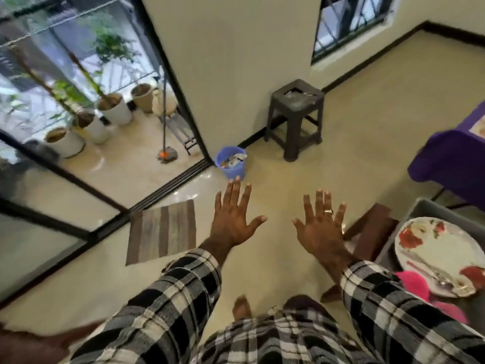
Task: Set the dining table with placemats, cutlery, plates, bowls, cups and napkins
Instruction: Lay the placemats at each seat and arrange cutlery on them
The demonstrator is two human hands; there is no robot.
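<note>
1. Left hand [232,219] stretched out over the pale floor, fingers spread and straight, grasping nothing.
2. Right hand [321,227] beside it, apart from it, fingers likewise splayed, a ring on one finger, released and empty.
3. Black-and-white checked shirt sleeves [183,298] on both forearms.
4. Round white plate with red flower print [438,253] to the right of the right hand, lying on a grey surface [420,211]; cutlery [433,274] resting on the plate, too blurred to sort.
5. Bright pink cloth [417,283] touching the plate's near-left rim.
6. Purple tablecloth [451,164] beyond the plate, up at the right edge.
7. Blue plastic waste bin [232,164] far to the plate's left, just past the left fingertips.
8. Dark plastic stool [295,116] beyond the bin, against the wall.
9. Striped brown doormat [162,231] left of the left hand, at the sliding glass door [78,179].
10. White plant pots [115,111] outside the glass.
</note>
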